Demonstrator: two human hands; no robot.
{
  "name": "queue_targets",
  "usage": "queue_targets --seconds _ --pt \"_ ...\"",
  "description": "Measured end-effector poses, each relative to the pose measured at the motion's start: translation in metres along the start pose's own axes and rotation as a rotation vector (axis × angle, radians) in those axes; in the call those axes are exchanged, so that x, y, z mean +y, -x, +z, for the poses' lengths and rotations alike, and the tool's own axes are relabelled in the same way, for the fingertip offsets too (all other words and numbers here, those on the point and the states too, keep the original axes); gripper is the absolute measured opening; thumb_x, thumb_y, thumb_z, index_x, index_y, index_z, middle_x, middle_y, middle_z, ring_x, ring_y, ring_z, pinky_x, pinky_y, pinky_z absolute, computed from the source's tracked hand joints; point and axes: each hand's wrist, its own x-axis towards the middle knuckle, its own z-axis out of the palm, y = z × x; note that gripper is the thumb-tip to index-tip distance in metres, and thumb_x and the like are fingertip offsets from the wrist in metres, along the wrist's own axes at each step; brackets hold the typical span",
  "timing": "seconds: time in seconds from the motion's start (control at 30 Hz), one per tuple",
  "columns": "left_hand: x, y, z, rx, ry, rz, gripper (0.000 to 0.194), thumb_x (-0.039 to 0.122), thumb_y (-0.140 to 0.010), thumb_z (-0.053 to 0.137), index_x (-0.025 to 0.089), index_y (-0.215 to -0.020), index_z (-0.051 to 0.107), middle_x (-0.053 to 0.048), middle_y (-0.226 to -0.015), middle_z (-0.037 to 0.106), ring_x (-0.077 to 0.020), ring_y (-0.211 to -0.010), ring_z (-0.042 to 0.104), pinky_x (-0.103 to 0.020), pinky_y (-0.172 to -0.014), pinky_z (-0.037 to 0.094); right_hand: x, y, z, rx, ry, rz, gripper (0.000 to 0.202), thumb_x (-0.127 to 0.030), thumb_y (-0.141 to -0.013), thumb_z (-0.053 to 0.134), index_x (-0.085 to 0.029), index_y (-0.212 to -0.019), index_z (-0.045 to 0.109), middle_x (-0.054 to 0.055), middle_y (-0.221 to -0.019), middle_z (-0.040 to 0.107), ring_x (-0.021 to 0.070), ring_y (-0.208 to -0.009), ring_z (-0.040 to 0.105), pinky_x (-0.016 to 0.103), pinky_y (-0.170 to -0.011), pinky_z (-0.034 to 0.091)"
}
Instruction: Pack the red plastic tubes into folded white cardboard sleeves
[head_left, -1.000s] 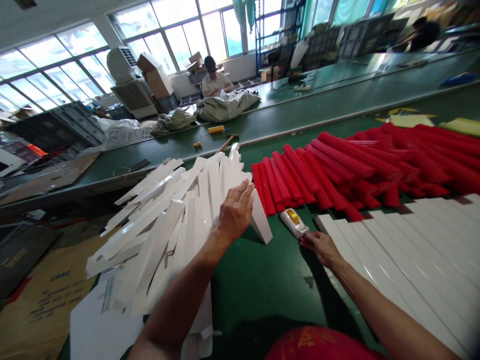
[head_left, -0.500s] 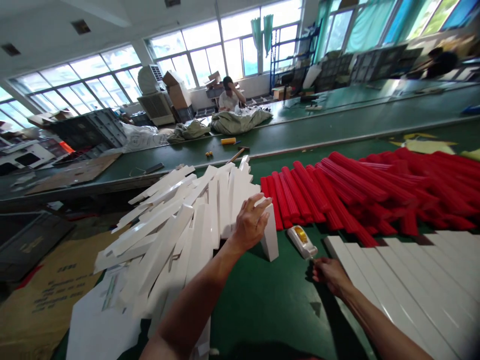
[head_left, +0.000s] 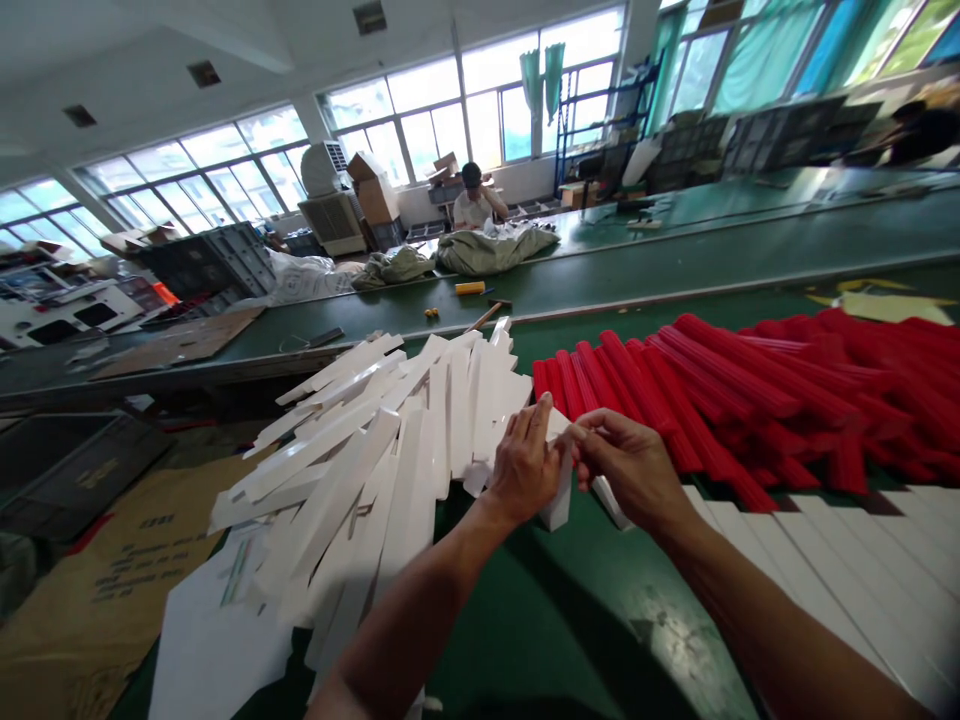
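A narrow white box (head_left: 556, 510) stands on end on the green table. My left hand (head_left: 523, 468) holds it from the left, fingers lying along its upper part. At the top of the box my right hand (head_left: 628, 466) has thumb and forefinger pinched together, on what looks like a small piece of clear tape. The tape itself barely shows. Behind and below the right hand, the tape dispenser (head_left: 611, 503) is mostly hidden, only its white front end showing.
Loose white boxes (head_left: 352, 450) lie heaped on the left. Red ribbed sticks (head_left: 750, 390) are piled at right, beyond a row of white boxes (head_left: 847, 590). A hammer (head_left: 487, 315) and a yellow object (head_left: 469, 288) lie further back. A person (head_left: 478, 200) sits across the tables.
My right hand has moved from the tape dispenser up and left to the top of the white box. My left hand stays on the box, its fingers now closer together.
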Motion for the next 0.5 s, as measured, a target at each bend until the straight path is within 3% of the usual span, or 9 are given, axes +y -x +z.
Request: queue_targets --seconds 0.17,0.27,0.37,0.5 --pt "0.004 0.005 0.009 0.012 -0.038 -0.027 0.059 0.023 -0.094 0.039 0.01 -0.149 0.021 -0.019 -0.133 0.056 -0.0272 -0.123 0.054 -0.045 -0.103 0.046 0.009 -0.001 0.009 0.055 0.128 -0.051 0.041 -0.054 -0.071 0.074 -0.016 -0.072 0.059 -0.001 -0.054 0.06 0.0098 -0.04 0.054 0.02 -0.038 0.046" --pt "0.006 0.006 0.013 0.043 -0.058 -0.048 0.056 0.023 -0.096 0.038 0.01 -0.149 0.022 -0.02 -0.133 0.055 -0.0279 -0.122 0.054 -0.045 -0.102 0.047 0.009 -0.003 0.01 0.103 0.167 -0.032 0.044 -0.053 -0.069 0.075 -0.017 -0.088 0.058 -0.002 -0.053 0.061 0.0121 -0.038 0.054 0.021 -0.035 0.045" --pt "0.008 0.007 0.012 0.063 -0.036 -0.071 0.06 0.023 -0.095 0.041 0.011 -0.149 0.019 -0.02 -0.133 0.055 -0.0284 -0.119 0.055 -0.046 -0.101 0.047 0.005 -0.007 0.01 0.131 0.083 0.103 0.051 -0.044 -0.063 0.08 -0.019 -0.097 0.051 -0.004 -0.052 0.061 0.0146 -0.036 0.054 0.024 -0.03 0.045" --pt "0.007 0.008 0.006 0.069 -0.004 -0.071 0.07 0.024 -0.091 0.049 0.015 -0.151 0.014 -0.019 -0.135 0.05 -0.0269 -0.12 0.054 -0.044 -0.1 0.05 -0.005 -0.016 0.008 0.054 -0.093 0.365 0.036 -0.032 -0.06 0.082 -0.016 -0.071 0.052 0.0 -0.053 0.061 0.01 -0.037 0.052 0.02 -0.031 0.046"
